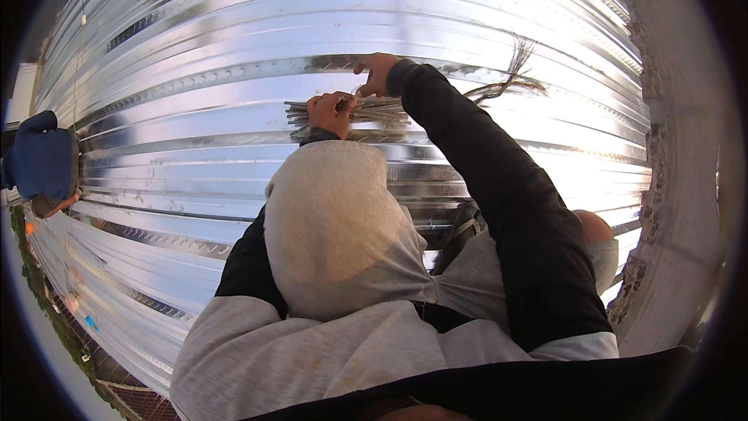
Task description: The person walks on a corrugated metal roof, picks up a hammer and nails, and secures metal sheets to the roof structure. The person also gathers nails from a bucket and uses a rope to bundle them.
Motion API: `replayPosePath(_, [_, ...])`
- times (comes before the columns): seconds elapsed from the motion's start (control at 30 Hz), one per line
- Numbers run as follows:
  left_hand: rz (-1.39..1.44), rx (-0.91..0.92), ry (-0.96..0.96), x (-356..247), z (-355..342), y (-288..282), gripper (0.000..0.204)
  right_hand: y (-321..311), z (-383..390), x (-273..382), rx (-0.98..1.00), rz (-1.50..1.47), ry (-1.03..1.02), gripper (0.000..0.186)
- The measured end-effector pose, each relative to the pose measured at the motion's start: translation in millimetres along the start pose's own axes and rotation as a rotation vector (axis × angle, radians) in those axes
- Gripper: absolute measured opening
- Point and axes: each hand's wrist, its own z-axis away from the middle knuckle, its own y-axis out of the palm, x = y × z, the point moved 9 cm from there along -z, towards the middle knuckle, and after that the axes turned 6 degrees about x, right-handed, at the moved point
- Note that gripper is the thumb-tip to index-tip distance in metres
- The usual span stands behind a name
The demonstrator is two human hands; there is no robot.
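A bundle of thin grey metal rods (382, 112) lies crosswise in front of my knee, over the shiny ribbed metal decking (234, 101). My left hand (330, 114) is closed over the bundle, fingers curled, with rod ends showing on both sides of it. Just beyond and to the right, my right hand (377, 76) bends down, thumb and fingertips meeting close to the left thumb. Something thin and pale shows between the fingertips, too small to name. Further right, a loose bunch of dark thin wires (510, 78) rests on the decking, its ends fanned out.
At the far left a person in a blue top (43, 156) bends over the decking. A rough concrete edge (658, 140) runs along the right side. A thin cord (80, 54) crosses the upper left. My grey-clad knee (335, 226) fills the near middle.
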Motion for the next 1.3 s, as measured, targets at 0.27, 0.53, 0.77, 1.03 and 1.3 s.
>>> replayPosePath(0.27, [0.003,0.01,-0.018,-2.2,0.5,-1.5,0.014,-26.9,20.2,-8.5,-0.162,-0.113,-0.169,0.025])
replayPosePath(0.53, [-0.038,-0.05,0.086,-10.4,3.6,-5.1,0.009,5.8,28.7,18.8,-0.079,0.321,-0.282,0.02])
replayPosePath(0.77, [-0.114,0.015,0.084,-7.2,4.8,1.7,0.005,16.9,6.5,38.8,-0.049,0.345,-0.133,0.028])
replayPosePath(1.03, [-0.139,0.028,0.071,-11.2,4.2,0.9,0.012,31.1,-3.1,-33.5,-0.161,-0.075,0.651,0.04])
replayPosePath(1.3, [-0.113,0.056,0.058,-8.3,3.7,2.3,0.016,10.3,21.8,37.2,-0.411,0.496,-0.205,0.032])
